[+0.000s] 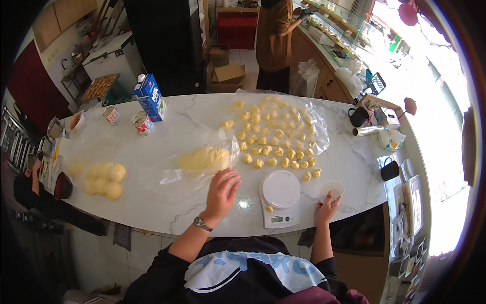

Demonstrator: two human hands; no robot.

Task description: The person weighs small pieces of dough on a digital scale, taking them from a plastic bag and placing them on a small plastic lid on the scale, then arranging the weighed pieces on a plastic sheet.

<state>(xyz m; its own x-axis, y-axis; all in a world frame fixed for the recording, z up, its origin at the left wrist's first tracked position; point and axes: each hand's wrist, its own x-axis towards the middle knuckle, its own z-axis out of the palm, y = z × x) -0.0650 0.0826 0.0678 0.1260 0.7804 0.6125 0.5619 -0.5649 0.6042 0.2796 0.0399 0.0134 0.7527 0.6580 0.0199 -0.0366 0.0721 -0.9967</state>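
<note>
My left hand is raised over the counter with its fingers apart, holding nothing. Just beyond its fingertips, a long mass of yellow dough lies under clear plastic film. My right hand grips a pale rounded dough scraper near the counter's front edge. Between the hands stands a white kitchen scale with a round platform; one small dough piece rests on its body beside the display. Many small dough pieces spread over the counter past the scale, some covered by a plastic sheet.
Smooth dough balls lie under film at the left. A blue milk carton and two cans, one nearer, stand at the back. Black mugs line the right side. One person stands beyond the counter, another far left.
</note>
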